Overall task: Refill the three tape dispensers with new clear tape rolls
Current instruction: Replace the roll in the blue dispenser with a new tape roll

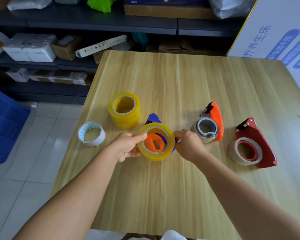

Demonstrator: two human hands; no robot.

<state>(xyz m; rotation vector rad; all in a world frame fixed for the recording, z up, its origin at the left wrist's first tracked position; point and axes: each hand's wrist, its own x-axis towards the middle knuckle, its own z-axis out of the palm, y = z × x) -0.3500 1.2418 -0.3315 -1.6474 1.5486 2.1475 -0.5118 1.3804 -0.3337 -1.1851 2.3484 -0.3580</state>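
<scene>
Both forearms reach in from the near edge of the wooden table. The left hand grips the left rim of a yellowish clear tape roll, thumb on top and fingers curled beneath. The right hand has its fingers curled at the roll's right side, where they meet the blue dispenser; whether they pinch the roll or the dispenser cannot be told. The roll sits around the dispenser's orange hub, which shows through its core, and the blue body sticks out behind and at the right.

Left of the hands, near the table's left edge, an empty white cardboard core lies on its side. Just beyond the held roll stands a stack of clear tape rolls, close to the blue dispenser's tip.

To the right, an orange dispenser lies with a nearly spent core on its grey hub, just beside the right hand. Farther right, well apart, a red dispenser lies flat and also carries a thin, nearly used-up core.

Beyond the table, dark shelves hold boxes and packages. A blue crate stands on the tiled floor at left.
</scene>
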